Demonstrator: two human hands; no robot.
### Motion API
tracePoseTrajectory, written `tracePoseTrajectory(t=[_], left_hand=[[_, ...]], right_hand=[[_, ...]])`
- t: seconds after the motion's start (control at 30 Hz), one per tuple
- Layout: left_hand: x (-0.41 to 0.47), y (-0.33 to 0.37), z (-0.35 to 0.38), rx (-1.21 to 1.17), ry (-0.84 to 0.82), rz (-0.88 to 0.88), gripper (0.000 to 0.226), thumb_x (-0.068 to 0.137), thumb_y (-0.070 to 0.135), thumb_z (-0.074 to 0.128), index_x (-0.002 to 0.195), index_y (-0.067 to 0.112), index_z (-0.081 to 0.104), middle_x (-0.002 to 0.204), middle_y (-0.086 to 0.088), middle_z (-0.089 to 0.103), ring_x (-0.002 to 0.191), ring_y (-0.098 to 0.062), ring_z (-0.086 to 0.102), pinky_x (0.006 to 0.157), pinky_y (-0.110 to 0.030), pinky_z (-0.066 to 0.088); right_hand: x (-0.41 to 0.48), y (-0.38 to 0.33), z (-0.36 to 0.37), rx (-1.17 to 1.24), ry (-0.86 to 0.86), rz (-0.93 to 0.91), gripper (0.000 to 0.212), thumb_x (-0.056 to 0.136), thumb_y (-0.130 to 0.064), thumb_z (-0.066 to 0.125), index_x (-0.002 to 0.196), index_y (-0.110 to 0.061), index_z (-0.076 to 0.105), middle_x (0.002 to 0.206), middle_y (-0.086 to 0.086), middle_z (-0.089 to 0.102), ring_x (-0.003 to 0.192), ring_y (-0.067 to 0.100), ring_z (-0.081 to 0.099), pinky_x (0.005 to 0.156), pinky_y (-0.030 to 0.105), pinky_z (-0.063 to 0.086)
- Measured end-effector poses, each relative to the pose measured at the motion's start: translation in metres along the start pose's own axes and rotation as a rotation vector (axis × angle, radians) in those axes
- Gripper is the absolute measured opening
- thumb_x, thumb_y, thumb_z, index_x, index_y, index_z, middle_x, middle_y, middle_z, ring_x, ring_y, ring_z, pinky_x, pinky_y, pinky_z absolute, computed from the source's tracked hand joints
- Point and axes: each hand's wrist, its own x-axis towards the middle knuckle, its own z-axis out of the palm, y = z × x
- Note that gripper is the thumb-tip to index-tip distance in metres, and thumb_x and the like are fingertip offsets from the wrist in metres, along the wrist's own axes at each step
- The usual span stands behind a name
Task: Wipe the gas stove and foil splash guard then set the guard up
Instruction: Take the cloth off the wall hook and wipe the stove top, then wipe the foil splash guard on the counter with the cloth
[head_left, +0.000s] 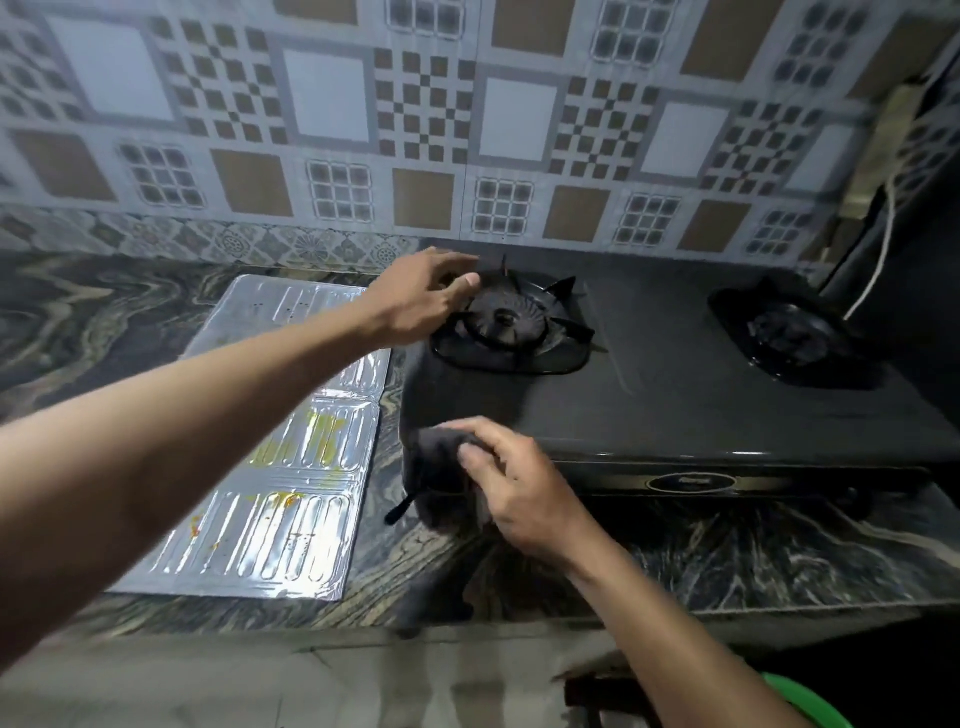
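Observation:
A black two-burner gas stove (675, 395) sits on the marbled counter against the tiled wall. My left hand (421, 301) reaches over the left burner's pan support (511, 327), fingers spread, touching or just above its left rim. At the stove's front left corner, my right hand (519, 488) holds a dark grey cloth (436, 467) pressed against the edge. The foil splash guard (291, 467) lies flat on the counter left of the stove, with yellow and orange stains on its near panels.
The right burner (789, 332) is at the far right of the stove. A dark appliance with a white cord (883, 249) stands at the right wall. A green rim (800, 701) shows below the counter edge, bottom right.

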Motion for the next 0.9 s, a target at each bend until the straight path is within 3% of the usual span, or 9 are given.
tracePoseTrajectory(t=[0.1,0.2,0.27,0.4,0.53,0.63,0.7,0.77,0.9], left_hand=[[-0.032,0.017,-0.012,-0.216,0.017,-0.079,0.040,0.102,0.040,0.045,0.128,0.016,0.064,0.125,-0.003,0.069,0.115,-0.015,0.064,0.102,-0.037,0.048],[-0.057,0.044,-0.024,-0.585,-0.040,-0.240,0.049,0.102,0.048,0.039,0.117,0.013,0.069,0.107,0.000,0.075,0.096,-0.011,0.071,0.078,-0.027,0.054],[-0.072,0.062,-0.032,-0.707,-0.122,-0.297,0.056,0.093,0.061,0.045,0.118,0.017,0.069,0.109,0.000,0.076,0.097,-0.014,0.072,0.078,-0.028,0.058],[-0.091,0.089,-0.041,-0.590,-0.031,-0.257,0.025,0.086,0.035,0.073,0.108,0.024,0.072,0.106,-0.001,0.076,0.098,-0.016,0.071,0.083,-0.036,0.051],[-0.095,0.104,-0.054,-0.577,0.180,-0.289,0.012,0.089,0.015,0.071,0.092,0.004,0.071,0.091,-0.017,0.075,0.088,-0.028,0.074,0.079,-0.041,0.058],[-0.099,0.112,-0.063,-0.571,0.253,-0.321,0.008,0.088,0.011,0.071,0.089,0.003,0.069,0.087,-0.018,0.073,0.087,-0.031,0.074,0.076,-0.043,0.062],[-0.103,0.114,-0.069,-0.566,0.274,-0.339,0.007,0.089,0.011,0.070,0.088,0.004,0.068,0.083,-0.014,0.072,0.079,-0.025,0.073,0.070,-0.039,0.061],[-0.109,0.113,-0.075,-0.590,0.272,-0.382,0.006,0.089,0.011,0.070,0.085,0.008,0.067,0.080,-0.010,0.071,0.075,-0.020,0.071,0.067,-0.035,0.060],[-0.123,0.106,-0.091,-0.581,0.241,-0.489,0.008,0.089,0.015,0.068,0.095,0.020,0.065,0.083,-0.006,0.073,0.068,-0.017,0.069,0.067,-0.035,0.058]], right_hand=[[0.019,-0.021,-0.023,0.193,0.115,-0.012,0.027,0.100,-0.011,0.045,0.113,-0.018,0.069,0.111,0.001,0.072,0.109,0.017,0.064,0.097,0.035,0.049],[0.034,-0.040,-0.043,0.360,0.216,0.036,0.043,0.101,-0.009,0.046,0.092,-0.040,0.075,0.095,-0.023,0.073,0.096,-0.008,0.064,0.084,0.011,0.047],[0.044,-0.046,-0.055,0.422,0.240,0.081,0.031,0.101,-0.011,0.048,0.112,-0.026,0.072,0.111,-0.012,0.073,0.107,0.000,0.063,0.096,0.020,0.048],[0.053,-0.057,-0.067,0.555,0.138,0.092,0.023,0.100,-0.013,0.049,0.111,-0.017,0.069,0.104,0.006,0.075,0.099,0.022,0.070,0.087,0.034,0.057],[0.055,-0.066,-0.069,0.682,0.066,0.113,0.021,0.098,-0.019,0.055,0.115,-0.015,0.066,0.110,0.012,0.073,0.108,0.029,0.067,0.093,0.043,0.054],[0.054,-0.068,-0.067,0.560,-0.026,0.095,0.040,0.086,-0.026,0.073,0.122,-0.017,0.060,0.115,0.012,0.070,0.111,0.028,0.065,0.099,0.049,0.049],[0.053,-0.070,-0.065,0.501,-0.086,0.083,0.048,0.080,-0.013,0.078,0.124,-0.016,0.058,0.112,0.010,0.072,0.106,0.026,0.068,0.096,0.050,0.052],[0.057,-0.071,-0.064,0.503,-0.101,0.077,0.047,0.080,-0.001,0.074,0.123,-0.012,0.057,0.110,0.011,0.073,0.103,0.026,0.069,0.095,0.051,0.052],[0.073,-0.083,-0.061,0.422,-0.083,0.019,0.035,0.079,-0.004,0.076,0.110,-0.015,0.063,0.109,0.014,0.070,0.101,0.027,0.069,0.089,0.045,0.056]])
